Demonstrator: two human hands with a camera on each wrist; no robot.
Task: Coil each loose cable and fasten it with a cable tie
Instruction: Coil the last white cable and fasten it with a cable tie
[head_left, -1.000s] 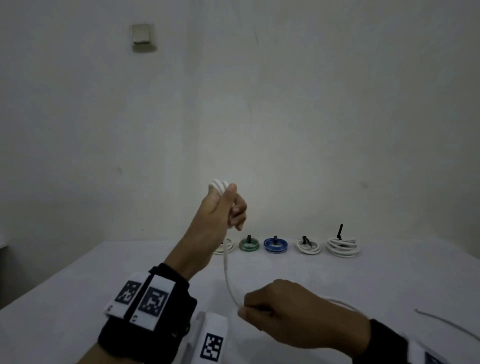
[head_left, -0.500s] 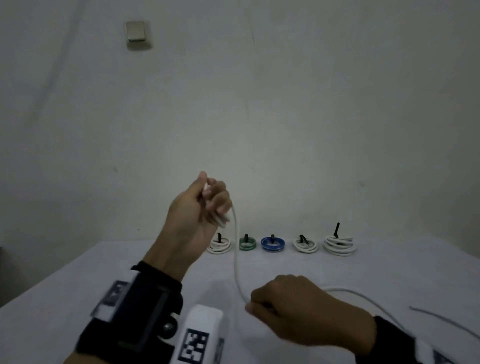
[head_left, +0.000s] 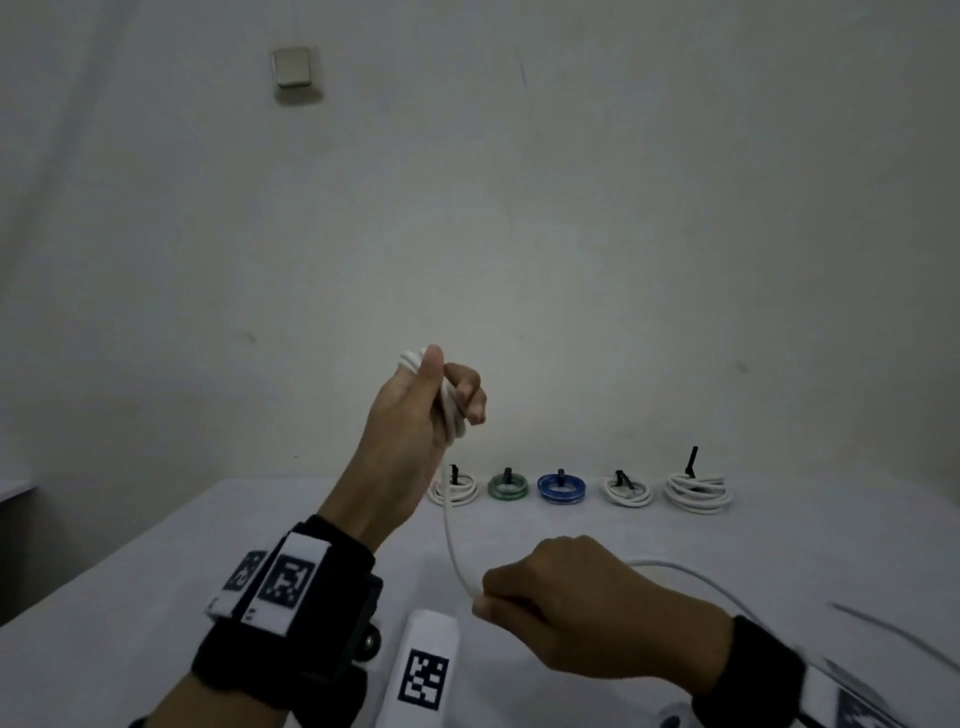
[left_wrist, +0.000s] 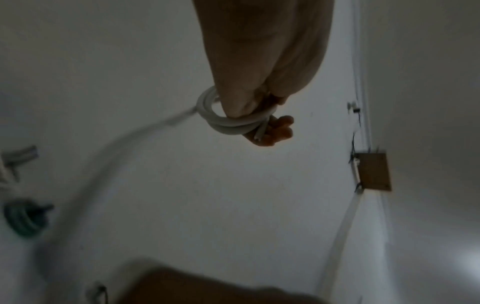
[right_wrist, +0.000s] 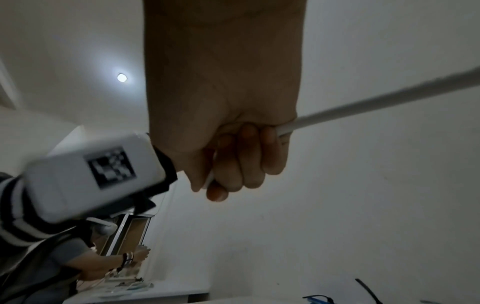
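Note:
A white cable (head_left: 451, 540) runs from my raised left hand (head_left: 421, 410) down to my right hand (head_left: 566, 597) near the table. Its wound turns (left_wrist: 228, 123) wrap round my left fingers, which are curled over them, and the cut end sticks out by the fingertips. My right hand (right_wrist: 233, 160) grips the cable in a fist, and the loose length (right_wrist: 384, 102) trails off to the right over the table (head_left: 779, 551).
Several tied coils stand in a row at the table's far edge: white (head_left: 456, 491), green (head_left: 508, 487), blue (head_left: 561, 488), white (head_left: 627, 491) and a larger white one (head_left: 697, 491). Another loose cable (head_left: 893, 634) lies at the right. Another person's arm (right_wrist: 103, 265) shows in the right wrist view.
My left hand has rolled over, thumb side up again, laying another turn of white cable round its fingers. My right hand has stayed low, holding the cable.

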